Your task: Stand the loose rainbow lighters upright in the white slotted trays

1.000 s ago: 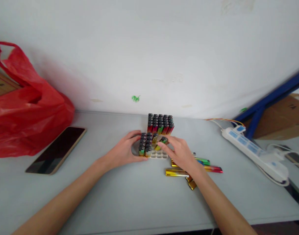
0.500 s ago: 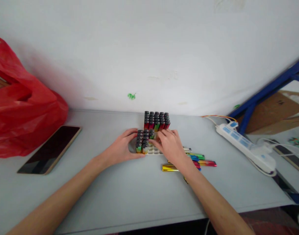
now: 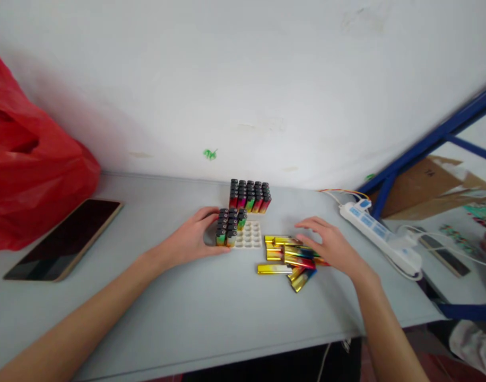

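A white slotted tray lies in the middle of the table, its left part filled with upright black-topped lighters. Around the left side of these lighters my left hand is curved, thumb at the front and fingers behind. Directly behind stands a full block of upright lighters. To the right of the tray lies a loose pile of shiny lighters, gold, red and blue. My right hand hovers over the pile's right end, fingers apart, with nothing visible in it.
A red plastic bag and a phone are on the left. A white power strip with cables lies on the right, beside a blue metal frame and a cardboard box. Part of another person's hand shows at the right edge.
My right hand has moved right, from the tray to the loose lighters, and its fingers have spread. The tray's right slots are now uncovered. The view has shifted slightly.
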Action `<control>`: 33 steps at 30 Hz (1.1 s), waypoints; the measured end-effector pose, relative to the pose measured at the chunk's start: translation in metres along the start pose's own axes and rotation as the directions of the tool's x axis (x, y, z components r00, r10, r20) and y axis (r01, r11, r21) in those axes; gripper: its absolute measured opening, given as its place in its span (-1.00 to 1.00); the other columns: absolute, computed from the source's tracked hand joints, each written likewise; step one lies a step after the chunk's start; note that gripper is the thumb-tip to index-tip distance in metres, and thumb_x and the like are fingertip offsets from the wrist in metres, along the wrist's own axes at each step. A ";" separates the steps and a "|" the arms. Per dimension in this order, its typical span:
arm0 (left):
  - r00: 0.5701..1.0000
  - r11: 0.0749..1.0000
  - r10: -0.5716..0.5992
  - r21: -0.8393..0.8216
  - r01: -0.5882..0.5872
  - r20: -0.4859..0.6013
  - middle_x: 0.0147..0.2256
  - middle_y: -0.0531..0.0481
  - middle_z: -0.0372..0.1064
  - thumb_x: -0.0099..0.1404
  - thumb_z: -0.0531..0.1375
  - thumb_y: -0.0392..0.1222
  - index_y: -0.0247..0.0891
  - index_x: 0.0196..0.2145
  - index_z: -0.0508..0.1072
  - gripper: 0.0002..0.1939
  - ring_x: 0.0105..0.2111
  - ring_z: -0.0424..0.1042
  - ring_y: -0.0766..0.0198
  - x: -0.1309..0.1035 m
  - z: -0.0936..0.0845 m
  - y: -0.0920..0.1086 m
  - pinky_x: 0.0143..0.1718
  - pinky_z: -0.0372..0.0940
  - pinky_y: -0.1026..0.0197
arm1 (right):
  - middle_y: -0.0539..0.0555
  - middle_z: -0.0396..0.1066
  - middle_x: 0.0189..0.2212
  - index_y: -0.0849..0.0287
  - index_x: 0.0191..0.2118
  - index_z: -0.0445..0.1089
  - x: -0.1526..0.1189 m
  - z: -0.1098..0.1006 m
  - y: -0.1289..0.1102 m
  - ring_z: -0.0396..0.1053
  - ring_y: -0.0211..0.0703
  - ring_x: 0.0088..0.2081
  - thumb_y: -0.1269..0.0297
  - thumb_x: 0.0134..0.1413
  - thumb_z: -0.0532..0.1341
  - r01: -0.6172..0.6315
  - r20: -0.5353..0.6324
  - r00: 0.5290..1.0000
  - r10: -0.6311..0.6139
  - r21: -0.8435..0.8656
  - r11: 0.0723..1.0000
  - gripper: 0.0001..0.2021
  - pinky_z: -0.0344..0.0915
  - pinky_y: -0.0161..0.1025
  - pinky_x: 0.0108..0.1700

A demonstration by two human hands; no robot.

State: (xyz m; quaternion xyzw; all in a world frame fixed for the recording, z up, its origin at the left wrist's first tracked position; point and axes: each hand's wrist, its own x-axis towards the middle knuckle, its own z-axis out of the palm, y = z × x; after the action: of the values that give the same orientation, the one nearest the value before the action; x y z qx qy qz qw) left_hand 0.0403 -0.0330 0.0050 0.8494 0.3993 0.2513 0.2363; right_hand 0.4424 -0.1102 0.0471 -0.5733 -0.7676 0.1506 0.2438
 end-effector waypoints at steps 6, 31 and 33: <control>1.000 0.999 -0.028 0.023 0.028 0.013 0.38 -0.30 0.43 0.20 0.50 0.32 -0.26 0.15 0.59 -0.25 0.35 0.47 -0.31 -0.001 -0.001 0.002 0.50 0.32 -0.25 | 0.21 0.67 -0.03 0.08 -0.04 0.70 -0.005 0.017 0.008 0.62 0.10 -0.01 0.02 0.48 0.30 0.015 0.117 0.993 -0.028 0.112 0.994 -0.71 0.52 0.05 0.14; 1.000 1.000 -0.006 0.021 0.006 0.024 0.40 -0.29 0.40 0.22 0.51 0.27 -0.21 0.23 0.53 -0.23 0.36 0.46 -0.28 -0.004 0.000 -0.003 0.51 0.30 -0.25 | -0.14 -0.04 -0.60 0.03 -0.55 0.02 0.067 0.086 -0.088 -0.02 -0.28 -0.49 -0.23 0.37 0.17 -0.108 -0.115 0.979 0.167 0.402 0.909 -0.41 -0.06 -0.23 -0.41; 1.000 1.000 -0.010 0.023 0.009 0.026 0.40 -0.29 0.40 0.22 0.51 0.28 -0.22 0.23 0.53 -0.22 0.36 0.46 -0.29 -0.003 0.000 -0.002 0.51 0.30 -0.23 | -0.14 -0.03 -0.62 0.02 -0.56 0.01 0.063 0.084 -0.088 -0.03 -0.28 -0.50 -0.19 0.35 0.15 -0.119 -0.122 0.976 0.180 0.391 0.913 -0.44 -0.06 -0.23 -0.41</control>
State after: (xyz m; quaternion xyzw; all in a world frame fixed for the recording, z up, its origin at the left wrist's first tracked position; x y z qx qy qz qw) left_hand 0.0371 -0.0345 0.0029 0.8534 0.4030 0.2346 0.2329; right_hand 0.3112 -0.0720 0.0346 -0.5819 -0.6561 0.2703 0.3973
